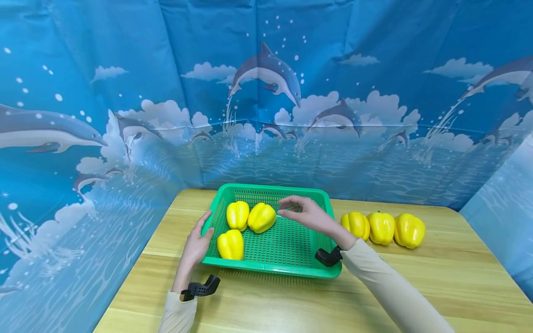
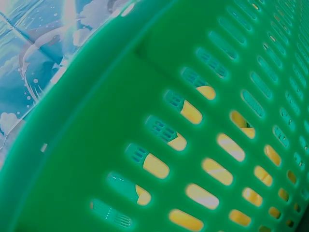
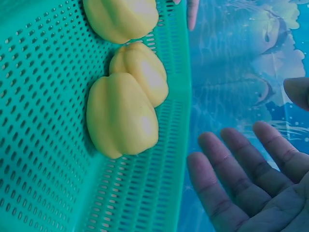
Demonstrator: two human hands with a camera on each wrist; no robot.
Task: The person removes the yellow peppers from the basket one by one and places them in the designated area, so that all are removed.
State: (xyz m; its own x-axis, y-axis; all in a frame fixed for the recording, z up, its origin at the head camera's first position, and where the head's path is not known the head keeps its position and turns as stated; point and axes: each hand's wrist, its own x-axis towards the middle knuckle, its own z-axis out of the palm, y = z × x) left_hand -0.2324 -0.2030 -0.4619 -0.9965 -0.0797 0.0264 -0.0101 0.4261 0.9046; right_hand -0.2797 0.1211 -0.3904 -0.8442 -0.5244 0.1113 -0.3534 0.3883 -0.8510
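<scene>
A green plastic basket (image 1: 279, 247) holds three yellow bell peppers: one at the back left (image 1: 238, 215), another bell pepper (image 1: 262, 218) right beside it, and a third bell pepper (image 1: 231, 245) at the front left. Against the basket's left rim rests my left hand (image 1: 197, 243), fingers extended along the outside. The left wrist view is filled by the slotted basket wall (image 2: 96, 125), yellow showing through its holes. My right hand (image 1: 310, 216) hovers over the right half of the basket, to the right of the peppers. In the right wrist view its fingers (image 3: 236, 181) are spread and hold nothing.
Three more yellow bell peppers (image 1: 381, 228) stand in a row on the wooden table (image 1: 449, 277), just right of the basket. Behind the table hangs a blue dolphin-print curtain (image 1: 266, 152), and it also borders both sides.
</scene>
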